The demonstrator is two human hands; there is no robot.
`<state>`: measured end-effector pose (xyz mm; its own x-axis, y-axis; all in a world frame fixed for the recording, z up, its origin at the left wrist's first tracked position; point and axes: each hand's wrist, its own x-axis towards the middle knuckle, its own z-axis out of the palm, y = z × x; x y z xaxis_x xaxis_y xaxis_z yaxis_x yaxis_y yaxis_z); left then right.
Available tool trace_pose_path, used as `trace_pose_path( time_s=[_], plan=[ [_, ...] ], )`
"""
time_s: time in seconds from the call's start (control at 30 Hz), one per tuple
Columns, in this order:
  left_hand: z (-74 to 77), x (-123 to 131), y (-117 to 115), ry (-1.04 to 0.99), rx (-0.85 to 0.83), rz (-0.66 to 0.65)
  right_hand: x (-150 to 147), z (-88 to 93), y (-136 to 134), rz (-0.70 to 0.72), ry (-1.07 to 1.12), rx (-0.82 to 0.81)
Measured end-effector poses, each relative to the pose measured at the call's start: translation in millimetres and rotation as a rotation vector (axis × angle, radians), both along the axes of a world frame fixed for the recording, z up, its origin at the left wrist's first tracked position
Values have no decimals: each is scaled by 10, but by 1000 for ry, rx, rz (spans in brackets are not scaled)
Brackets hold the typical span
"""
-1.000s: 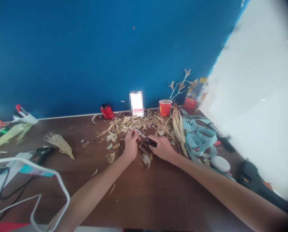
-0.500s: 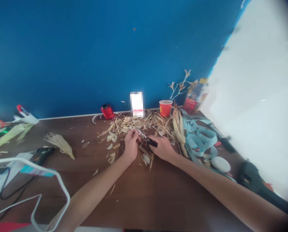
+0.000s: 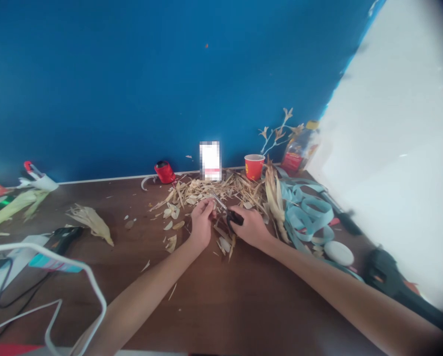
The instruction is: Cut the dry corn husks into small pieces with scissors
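My right hand [image 3: 251, 226] is closed round the black handles of a pair of scissors [image 3: 231, 215], whose blades point up and left toward my left hand. My left hand [image 3: 202, 221] is pinched shut on a small piece of dried husk at the blade tips; the piece is too small to make out well. Both hands rest on the brown wooden table [image 3: 214, 291], just in front of a heap of dry husk strips and cuttings [image 3: 210, 190]. Small oval cut pieces [image 3: 172, 213] lie to the left of my left hand.
A red paper cup [image 3: 254, 166], a red spool [image 3: 164, 171] and a bottle [image 3: 299, 146] stand along the blue wall. Light blue ribbon loops [image 3: 306, 210] and a black glue gun [image 3: 386, 277] lie at the right. Husk bundles [image 3: 91, 222], white cables [image 3: 58, 277] and a black tool [image 3: 63, 236] lie left.
Both hands stayed in place; the scissors have shifted slightly in my right hand against the piece held by my left.
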<state>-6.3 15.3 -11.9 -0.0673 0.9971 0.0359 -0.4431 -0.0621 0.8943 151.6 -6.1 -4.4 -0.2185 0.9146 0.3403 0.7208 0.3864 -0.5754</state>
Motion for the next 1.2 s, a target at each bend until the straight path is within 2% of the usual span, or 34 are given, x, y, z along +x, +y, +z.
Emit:
trace_pose_path(
  time_s=[0.3, 0.63, 0.87, 1.2],
  plan=[
    [-25, -7, -10, 91, 18, 19, 5, 5, 5, -13, 18, -3],
    [-33, 21, -48, 305, 66, 98, -3, -14, 6, -46, 37, -3],
    [3, 33, -76, 315, 40, 21, -4, 7, 3, -31, 35, 5],
    [-30, 6, -47, 460, 64, 80, 0, -12, 6, -41, 50, 18]
  ],
)
